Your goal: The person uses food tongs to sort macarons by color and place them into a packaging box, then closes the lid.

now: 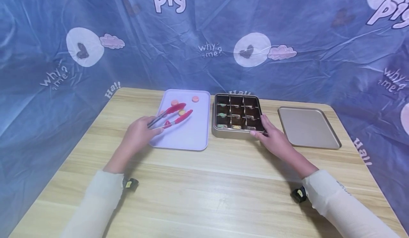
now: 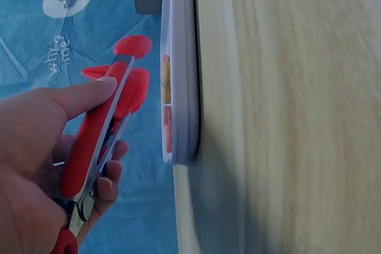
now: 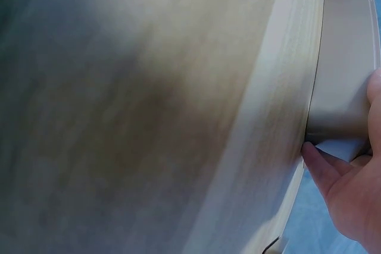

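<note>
One pair of tongs [image 1: 176, 108] juts beyond the gripping left hand [image 1: 139, 134], the right hand [image 1: 275, 138] holding a tin [image 1: 233, 134]

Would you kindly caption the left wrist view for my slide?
Left hand grips red tongs near a pale tray.
</note>
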A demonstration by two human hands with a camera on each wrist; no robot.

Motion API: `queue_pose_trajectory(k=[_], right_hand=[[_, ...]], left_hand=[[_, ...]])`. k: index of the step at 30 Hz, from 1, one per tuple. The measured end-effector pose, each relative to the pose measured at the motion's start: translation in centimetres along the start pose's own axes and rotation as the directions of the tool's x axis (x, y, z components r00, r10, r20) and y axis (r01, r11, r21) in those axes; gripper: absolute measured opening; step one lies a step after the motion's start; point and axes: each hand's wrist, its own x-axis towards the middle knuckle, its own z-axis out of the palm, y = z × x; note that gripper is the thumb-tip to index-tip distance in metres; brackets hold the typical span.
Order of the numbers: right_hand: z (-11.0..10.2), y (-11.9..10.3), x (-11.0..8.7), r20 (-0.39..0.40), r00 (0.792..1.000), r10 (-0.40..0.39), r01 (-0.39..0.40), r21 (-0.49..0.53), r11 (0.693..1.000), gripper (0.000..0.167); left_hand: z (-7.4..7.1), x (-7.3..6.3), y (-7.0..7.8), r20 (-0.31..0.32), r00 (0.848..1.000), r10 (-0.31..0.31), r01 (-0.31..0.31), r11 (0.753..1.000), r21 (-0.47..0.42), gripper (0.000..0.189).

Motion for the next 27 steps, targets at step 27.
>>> queue_pose_trajectory(k=[27], right_hand=[[0.1,0.1,0.0,-0.003,1.0,0.002,-0.002,0.004,1.0,0.098]], left_hand=[[0.3,0.2,-1.4,0.009,1.0,0.003,-0.004,0.996,0.084,0.062]])
